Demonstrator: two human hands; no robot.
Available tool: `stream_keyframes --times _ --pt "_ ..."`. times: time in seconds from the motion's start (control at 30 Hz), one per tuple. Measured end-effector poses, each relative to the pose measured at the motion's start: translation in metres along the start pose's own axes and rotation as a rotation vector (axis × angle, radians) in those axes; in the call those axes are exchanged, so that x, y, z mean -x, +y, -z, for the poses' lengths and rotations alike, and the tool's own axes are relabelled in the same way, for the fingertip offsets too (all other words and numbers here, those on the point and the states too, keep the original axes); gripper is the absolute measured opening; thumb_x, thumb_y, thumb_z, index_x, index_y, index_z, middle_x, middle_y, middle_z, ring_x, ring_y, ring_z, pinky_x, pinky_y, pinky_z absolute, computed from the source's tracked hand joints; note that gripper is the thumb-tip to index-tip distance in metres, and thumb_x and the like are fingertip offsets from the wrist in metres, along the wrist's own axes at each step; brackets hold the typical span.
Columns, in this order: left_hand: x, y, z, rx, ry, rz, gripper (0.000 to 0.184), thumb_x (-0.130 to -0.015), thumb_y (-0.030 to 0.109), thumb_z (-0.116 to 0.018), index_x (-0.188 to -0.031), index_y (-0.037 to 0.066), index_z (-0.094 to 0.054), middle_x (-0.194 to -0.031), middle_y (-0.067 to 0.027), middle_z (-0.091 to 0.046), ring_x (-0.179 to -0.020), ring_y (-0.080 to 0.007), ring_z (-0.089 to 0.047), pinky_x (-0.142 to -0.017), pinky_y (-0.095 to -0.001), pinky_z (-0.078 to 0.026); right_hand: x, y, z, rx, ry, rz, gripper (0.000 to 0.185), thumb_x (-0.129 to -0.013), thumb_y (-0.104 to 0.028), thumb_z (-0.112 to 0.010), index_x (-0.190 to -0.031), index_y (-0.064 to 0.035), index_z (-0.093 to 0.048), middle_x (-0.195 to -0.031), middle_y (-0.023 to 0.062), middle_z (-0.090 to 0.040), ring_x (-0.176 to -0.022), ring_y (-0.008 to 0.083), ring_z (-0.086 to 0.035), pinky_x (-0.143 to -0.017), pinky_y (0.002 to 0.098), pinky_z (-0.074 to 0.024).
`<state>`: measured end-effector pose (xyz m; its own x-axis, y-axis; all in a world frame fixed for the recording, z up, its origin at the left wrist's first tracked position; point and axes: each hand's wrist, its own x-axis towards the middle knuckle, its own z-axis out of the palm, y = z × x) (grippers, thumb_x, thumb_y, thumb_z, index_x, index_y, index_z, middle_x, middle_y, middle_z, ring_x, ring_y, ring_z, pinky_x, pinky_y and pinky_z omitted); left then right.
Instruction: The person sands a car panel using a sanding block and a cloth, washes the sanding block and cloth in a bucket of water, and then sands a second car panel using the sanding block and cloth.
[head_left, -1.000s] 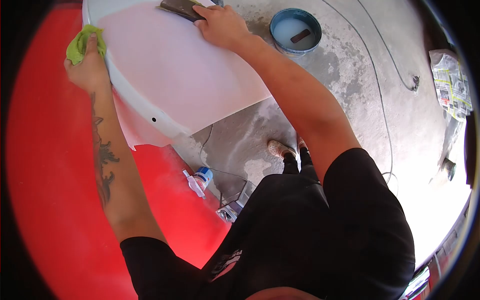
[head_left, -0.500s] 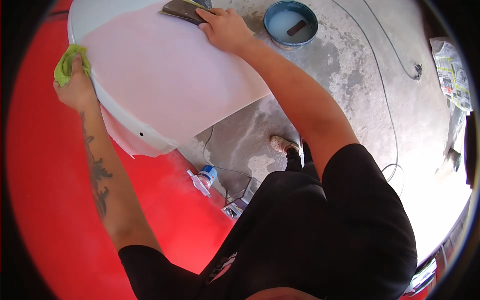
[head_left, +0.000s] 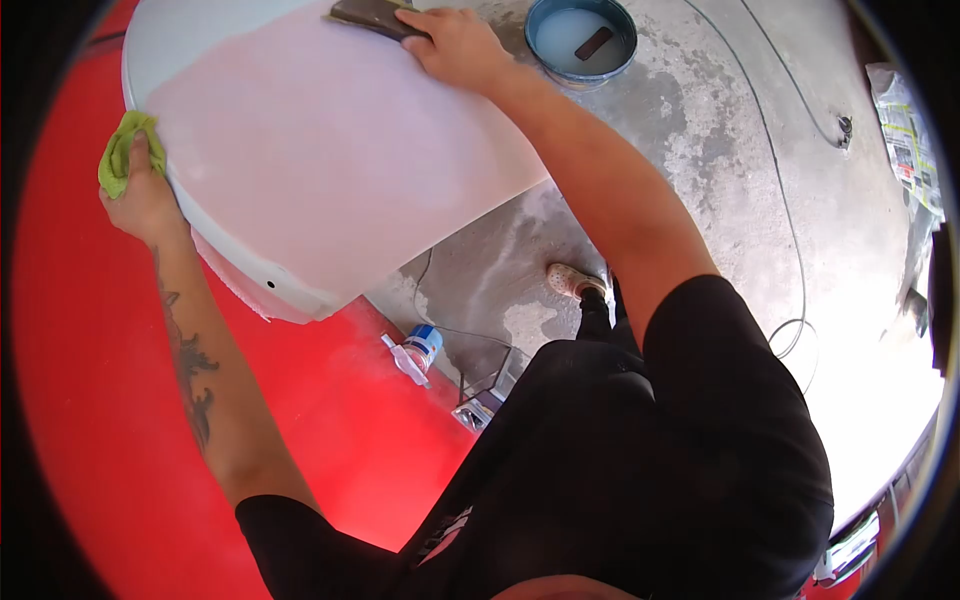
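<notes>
A large curved panel [head_left: 330,150], dull pinkish-white with a pale blue-white rim, spreads out in front of me. My right hand [head_left: 462,48] is closed around a dark sanding block [head_left: 368,16] near the panel's far part; a yellowish edge shows along the block. At the panel's left rim, my left hand [head_left: 146,205] is closed on a crumpled lime-green cloth [head_left: 118,165], thumb lying over it. A small dark hole [head_left: 271,284] sits in the panel's near rim.
On the concrete floor stands a blue-green basin [head_left: 545,62] of cloudy water with a dark block [head_left: 594,43] in it. A cable [head_left: 775,170] runs along the right. Red surface [head_left: 80,350] fills the left. A blue-and-white can [head_left: 424,343] stands below the panel.
The view has shifted slightly, and the panel and left hand sit a little further left and lower. The sanding block has moved slightly away across the panel. Both hands keep their hold.
</notes>
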<state>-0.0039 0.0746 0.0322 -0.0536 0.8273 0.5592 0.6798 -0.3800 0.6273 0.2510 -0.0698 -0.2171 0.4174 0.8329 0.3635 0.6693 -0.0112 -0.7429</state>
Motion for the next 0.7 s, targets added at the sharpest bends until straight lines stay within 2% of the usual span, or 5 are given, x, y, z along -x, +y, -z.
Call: stream_keyframes --times 0.27,0.47,0.53,0.63,0.7 --pt "-0.004 -0.008 0.0 0.078 -0.036 0.0 0.046 -0.087 0.02 -0.083 -0.12 -0.006 -0.064 -0.117 -0.0142 -0.072 -0.103 -0.0227 -0.069 -0.094 -0.0346 -0.055 0.168 -0.044 0.095 -0.123 -0.079 0.025 0.052 -0.09 -0.016 -0.068 -0.142 -0.0152 -0.065 -0.133 0.0211 -0.061 -0.108 0.0395 -0.06 -0.1 0.0475 -0.0482" --pt "-0.006 -0.01 0.001 0.094 -0.056 -0.004 0.044 -0.087 0.017 -0.083 -0.119 -0.005 -0.064 -0.116 -0.0135 -0.072 -0.101 -0.0226 -0.07 -0.09 -0.0342 -0.056 0.007 -0.01 0.002 0.015 0.047 0.1 0.044 -0.095 -0.023 -0.064 -0.138 -0.0175 -0.065 -0.125 0.0156 -0.068 -0.104 0.0414 -0.062 -0.093 0.0491 -0.0529" --pt "-0.008 -0.011 0.001 0.074 -0.05 -0.018 0.043 -0.087 0.016 -0.082 -0.119 -0.006 -0.064 -0.116 -0.0135 -0.072 -0.1 -0.0227 -0.07 -0.09 -0.0344 -0.057 -0.062 -0.009 -0.036 -0.002 0.069 0.059 0.052 -0.095 -0.034 -0.065 -0.142 -0.0129 -0.061 -0.126 0.0254 -0.067 -0.115 0.0491 -0.062 -0.094 0.0523 -0.0548" --pt "-0.008 -0.004 0.001 0.058 -0.069 -0.013 0.044 -0.087 0.016 -0.082 -0.12 -0.006 -0.063 -0.116 -0.0138 -0.072 -0.1 -0.0229 -0.07 -0.09 -0.0349 -0.057 -0.027 -0.022 -0.031 -0.013 0.103 0.122 0.041 -0.096 -0.033 -0.061 -0.136 -0.0235 -0.065 -0.128 0.0125 -0.067 -0.108 0.0403 -0.061 -0.091 0.0515 -0.0521" --pt "-0.007 -0.006 0.001 0.017 -0.032 0.006 0.045 -0.087 0.016 -0.083 -0.121 -0.006 -0.063 -0.115 -0.0139 -0.072 -0.1 -0.0232 -0.07 -0.09 -0.035 -0.057 0.038 -0.056 0.008 -0.048 0.08 0.124 0.047 -0.092 -0.025 -0.067 -0.139 -0.0237 -0.064 -0.13 0.0136 -0.066 -0.106 0.0384 -0.061 -0.091 0.0512 -0.0514"
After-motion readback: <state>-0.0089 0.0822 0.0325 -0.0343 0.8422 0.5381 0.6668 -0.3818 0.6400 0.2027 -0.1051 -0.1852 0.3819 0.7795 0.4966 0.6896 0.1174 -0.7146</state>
